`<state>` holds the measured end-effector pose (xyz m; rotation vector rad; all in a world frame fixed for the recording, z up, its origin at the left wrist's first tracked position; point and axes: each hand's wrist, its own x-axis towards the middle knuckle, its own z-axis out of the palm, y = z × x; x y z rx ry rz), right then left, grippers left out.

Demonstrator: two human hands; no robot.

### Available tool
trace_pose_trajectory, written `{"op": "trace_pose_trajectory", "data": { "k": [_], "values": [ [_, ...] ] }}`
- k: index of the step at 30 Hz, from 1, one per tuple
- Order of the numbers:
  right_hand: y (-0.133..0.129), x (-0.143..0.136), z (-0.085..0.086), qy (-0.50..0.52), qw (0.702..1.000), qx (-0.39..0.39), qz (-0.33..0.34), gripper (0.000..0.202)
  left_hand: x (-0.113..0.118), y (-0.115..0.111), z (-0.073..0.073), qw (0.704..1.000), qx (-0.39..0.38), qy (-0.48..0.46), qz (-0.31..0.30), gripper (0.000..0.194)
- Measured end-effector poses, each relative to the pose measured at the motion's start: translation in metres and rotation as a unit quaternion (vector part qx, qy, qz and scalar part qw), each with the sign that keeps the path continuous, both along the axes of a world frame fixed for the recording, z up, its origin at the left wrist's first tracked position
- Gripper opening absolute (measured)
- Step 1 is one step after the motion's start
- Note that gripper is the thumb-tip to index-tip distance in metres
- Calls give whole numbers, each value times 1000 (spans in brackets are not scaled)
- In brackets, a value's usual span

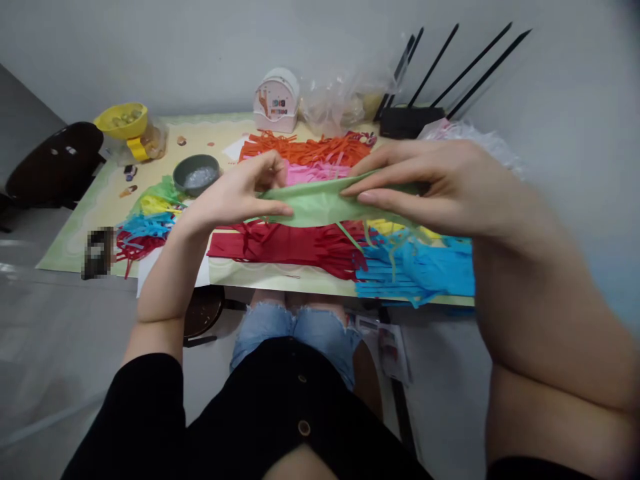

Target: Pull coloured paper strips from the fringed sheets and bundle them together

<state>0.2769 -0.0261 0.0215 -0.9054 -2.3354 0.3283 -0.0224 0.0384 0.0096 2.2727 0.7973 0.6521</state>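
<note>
A strip of light green tissue paper [320, 201] is stretched between my two hands above the table. My left hand [245, 190] pinches its left end, thumb in front and fingers curled behind. My right hand [425, 183] grips the right part, with the thumb below and the fingers along the top edge. Thin green fringe strands hang beneath. Below the strip lie a red fringed paper bundle [285, 247] and a blue fringed bundle [420, 267], with some yellow fringe [385, 227] partly hidden. Behind it are pink fringe [317, 173] and orange fringe [310, 148].
A grey bowl [196, 175] stands left of my hands, near mixed coloured fringe [150, 217]. Farther back are a yellow bowl [121, 121], a pink-and-white box [277, 100], clear plastic bags [333, 100] and a black router [407, 120] with tall antennas. A dark stool [55, 160] stands left.
</note>
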Motion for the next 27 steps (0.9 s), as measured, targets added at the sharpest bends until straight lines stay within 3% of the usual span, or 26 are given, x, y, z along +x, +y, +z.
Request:
{"op": "trace_pose_trajectory", "data": {
  "k": [5, 9, 12, 18, 22, 27],
  "values": [
    [-10, -3, 3, -21, 997, 49, -52, 22, 9, -3, 9, 996, 40, 82, -8, 27],
    [-4, 0, 5, -29, 994, 6, -105, 52, 7, -3, 15, 998, 25, 62, -20, 29],
    [0, -1, 8, -27, 989, -71, -127, 25, 5, -1, 17, 999, 3, 39, -25, 30],
    [-1, -8, 14, 7, 982, -104, -155, 20, 3, -3, 15, 1000, -2, 20, -1, 31],
    [-1, -11, 8, 18, 979, -93, -182, 20, 4, -6, 9, 999, -3, -13, 31, 27],
    [5, -9, -4, 79, 977, -130, -153, 26, 4, -8, 6, 998, 3, -28, 53, 20]
  ]
}}
